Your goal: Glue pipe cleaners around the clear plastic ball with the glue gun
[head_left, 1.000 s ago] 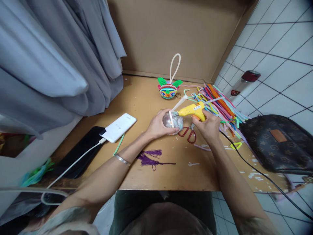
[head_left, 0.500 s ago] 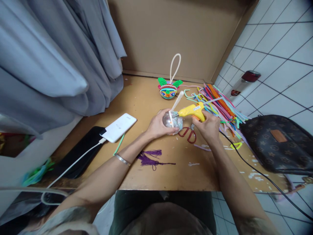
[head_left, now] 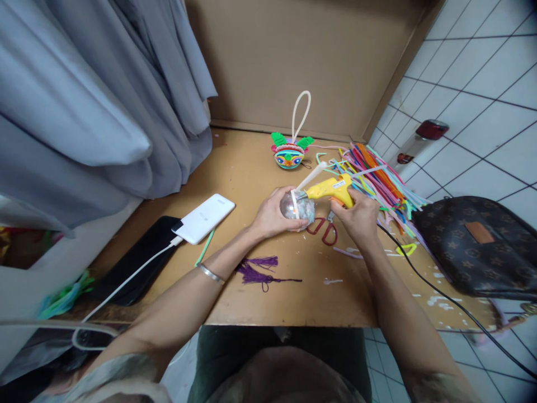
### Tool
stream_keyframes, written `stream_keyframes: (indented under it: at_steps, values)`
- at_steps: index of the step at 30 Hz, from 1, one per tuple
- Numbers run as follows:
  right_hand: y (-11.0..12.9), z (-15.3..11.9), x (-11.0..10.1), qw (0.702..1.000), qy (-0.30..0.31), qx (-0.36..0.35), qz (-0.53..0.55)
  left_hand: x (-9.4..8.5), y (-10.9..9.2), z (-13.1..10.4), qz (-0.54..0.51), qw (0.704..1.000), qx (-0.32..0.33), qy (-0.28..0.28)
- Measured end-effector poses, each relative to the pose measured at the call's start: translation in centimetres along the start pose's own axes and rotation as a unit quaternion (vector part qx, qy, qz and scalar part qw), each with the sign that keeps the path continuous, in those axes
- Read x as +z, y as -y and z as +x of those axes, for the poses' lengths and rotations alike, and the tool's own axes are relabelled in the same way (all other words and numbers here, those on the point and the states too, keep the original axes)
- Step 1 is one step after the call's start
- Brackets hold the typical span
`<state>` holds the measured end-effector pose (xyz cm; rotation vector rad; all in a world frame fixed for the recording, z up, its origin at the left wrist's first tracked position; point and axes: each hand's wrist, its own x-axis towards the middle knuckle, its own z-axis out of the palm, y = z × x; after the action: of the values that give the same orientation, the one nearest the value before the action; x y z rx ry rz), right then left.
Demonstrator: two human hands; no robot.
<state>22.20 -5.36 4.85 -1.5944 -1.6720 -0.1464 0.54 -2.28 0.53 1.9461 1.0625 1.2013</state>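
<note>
My left hand [head_left: 272, 214] is closed round a clear ball [head_left: 289, 208] with a pale band across it and whitish, mottled filling. A white fuzzy pipe cleaner [head_left: 311, 176] sticks up from the ball's top. In my right hand [head_left: 357, 215] is a yellow hot glue gun [head_left: 335, 189], a glue stick [head_left: 369, 171] jutting from its back. Its nozzle points left and meets the ball near the band; whether it touches is hard to tell. Red-handled scissors [head_left: 329, 233] lie under and between my hands. Purple tassels [head_left: 255, 271] rest nearer to me.
A colourful lion-head ornament [head_left: 289, 157] with a white loop stands behind my hands. Pipe cleaners [head_left: 377, 176] are heaped at the right, beside a brown patterned bag [head_left: 482, 246]. The glue gun's black cord [head_left: 423, 280] runs right. At left lie a white power bank [head_left: 204, 218] and a black tablet-like slab [head_left: 134, 268].
The white pipe cleaner on the ball has tipped to the right. Both hands, the ball and the glue gun have barely moved.
</note>
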Motion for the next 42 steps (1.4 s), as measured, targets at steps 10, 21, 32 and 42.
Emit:
stream_keyframes:
  at_steps: [10, 21, 32, 42]
  values:
    - [-0.17, -0.04, 0.04, 1.000, -0.004, -0.005, -0.013, 0.00, 0.13, -0.05, -0.010, 1.000, -0.011, -0.001]
    - [-0.03, -0.04, -0.02, 1.000, 0.002, -0.002, -0.007, 0.04, 0.02, -0.01, -0.001, 1.000, -0.005, -0.002]
    - [-0.07, -0.03, -0.06, 1.000, 0.004, 0.012, -0.016, 0.00, -0.01, -0.05, -0.030, 0.999, -0.021, -0.001]
    - [-0.05, -0.08, 0.32, 1.000, -0.018, 0.007, -0.008, 0.07, 0.00, -0.08, 0.006, 1.000, 0.004, 0.000]
